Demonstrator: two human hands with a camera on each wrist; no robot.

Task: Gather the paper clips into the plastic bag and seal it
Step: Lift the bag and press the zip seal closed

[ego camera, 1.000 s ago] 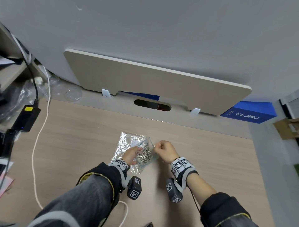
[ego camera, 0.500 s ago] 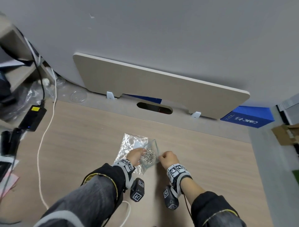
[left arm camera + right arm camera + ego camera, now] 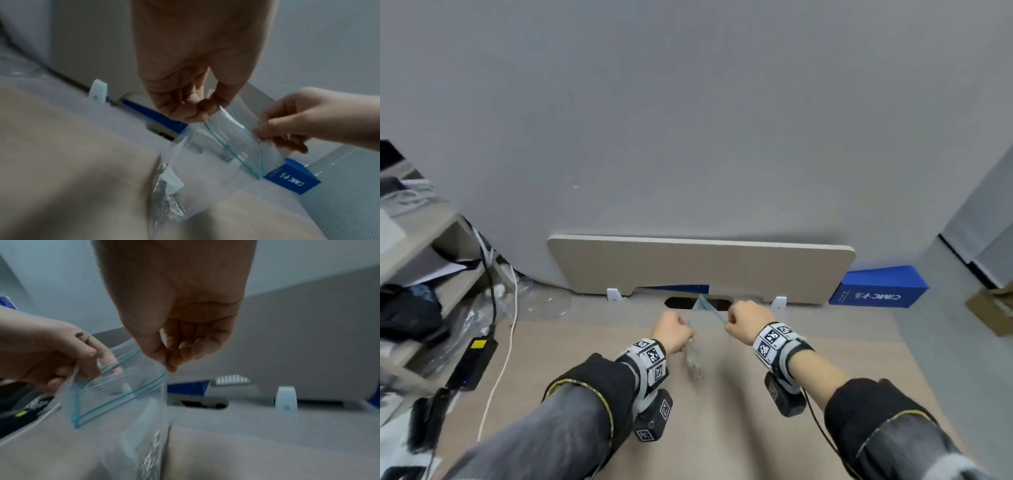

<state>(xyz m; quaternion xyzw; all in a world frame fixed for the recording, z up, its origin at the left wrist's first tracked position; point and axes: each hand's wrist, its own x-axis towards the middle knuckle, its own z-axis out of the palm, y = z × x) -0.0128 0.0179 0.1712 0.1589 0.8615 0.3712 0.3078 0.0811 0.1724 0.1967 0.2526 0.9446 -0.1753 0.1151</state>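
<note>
Clear thin plastic zip bag [image 3: 224, 142], green-edged, is held off the desk, pinched at its mouth corners by left hand [image 3: 671, 331] and right hand [image 3: 746, 321]. Silver paper clips [image 3: 152, 456] hang below both pinches, weighting limp, slippery film. The strip is probably best pressed shut along its length between the pinches.

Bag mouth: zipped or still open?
Open. On the plastic bag the two teal zip strips sit apart, left hand and right hand pinching opposite ends.
</note>
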